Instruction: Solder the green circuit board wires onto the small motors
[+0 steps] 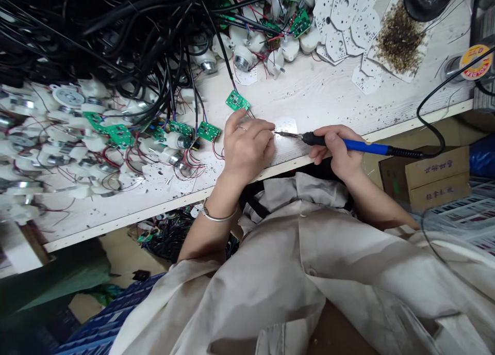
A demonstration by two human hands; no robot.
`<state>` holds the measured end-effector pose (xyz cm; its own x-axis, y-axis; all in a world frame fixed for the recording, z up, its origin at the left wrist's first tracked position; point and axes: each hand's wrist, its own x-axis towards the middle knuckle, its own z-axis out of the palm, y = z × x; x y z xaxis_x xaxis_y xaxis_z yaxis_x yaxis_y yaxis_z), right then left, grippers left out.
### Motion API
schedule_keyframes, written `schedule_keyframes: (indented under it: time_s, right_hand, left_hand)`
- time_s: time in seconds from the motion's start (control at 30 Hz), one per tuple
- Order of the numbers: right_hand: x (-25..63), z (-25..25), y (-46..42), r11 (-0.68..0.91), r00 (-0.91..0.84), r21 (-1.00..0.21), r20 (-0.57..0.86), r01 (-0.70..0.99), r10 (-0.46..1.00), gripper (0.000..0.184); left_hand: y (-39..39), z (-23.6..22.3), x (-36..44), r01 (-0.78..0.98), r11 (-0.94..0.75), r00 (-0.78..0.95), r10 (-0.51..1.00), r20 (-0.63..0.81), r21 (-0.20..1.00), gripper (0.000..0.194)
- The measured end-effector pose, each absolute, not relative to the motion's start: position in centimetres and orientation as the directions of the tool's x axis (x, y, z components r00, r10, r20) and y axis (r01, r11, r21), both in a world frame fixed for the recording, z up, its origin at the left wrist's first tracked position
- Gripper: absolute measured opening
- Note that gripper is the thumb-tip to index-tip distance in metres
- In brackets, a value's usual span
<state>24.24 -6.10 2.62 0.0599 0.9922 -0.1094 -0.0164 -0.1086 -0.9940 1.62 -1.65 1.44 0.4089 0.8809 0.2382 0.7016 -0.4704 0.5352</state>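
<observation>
The soldering iron has a blue grip, a black rear collar and a slim metal tip. Its long axis lies nearly level across the view, with the tip pointing toward the left hand and the black cord leading away to the right. The right hand is clamped around the grip. The left hand rests on the white desk with its fingers curled, just beside the tip; whether it pinches anything cannot be determined. The hands are close but apart. The tip sits above the near desk edge, over a white perforated plate. A green circuit board lies just beyond the left hand.
</observation>
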Motion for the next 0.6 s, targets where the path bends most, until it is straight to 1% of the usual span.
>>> schedule_keyframes:
  time_s: [0.2,0.3,0.4,0.5,0.57,0.6]
  right_hand:
    - [24.3,2.4,-6.2,-0.063,0.149,-0.997,-0.067,-0.034,0.987,0.038]
    - [24.3,2.1,-6.2,-0.033,0.141,-0.999,-0.038,-0.041,0.989,0.036]
    - [24.3,1.9,-6.1,0.025,0.131,-0.997,0.015,-0.077,0.991,0.031]
    - [24.2,1.8,-6.3,0.116,0.143,-0.99,0.103,-0.085,0.984,0.025]
    - [24.2,1.8,-6.6,0.167,0.112,-0.984,0.16,-0.057,0.981,0.021]
    - [24.2,1.8,-6.8,0.184,0.084,-0.982,0.181,-0.034,0.98,0.023]
  left_hand:
    - [-1.7,1.3,1.5,0.706,-0.499,0.421,0.866,0.269,0.502,0.013]
    - [-1.8,1.0,1.4,0.705,-0.506,0.427,0.862,0.271,0.497,0.013]
    - [-1.8,0.5,1.5,0.707,-0.517,0.443,0.856,0.267,0.482,0.014]
    - [-1.8,0.8,1.5,0.705,-0.547,0.479,0.837,0.265,0.451,0.014]
    - [-2.0,1.9,0.9,0.681,-0.599,0.505,0.8,0.323,0.421,0.01]
    - [-2.3,2.8,0.4,0.673,-0.617,0.494,0.785,0.373,0.408,0.009]
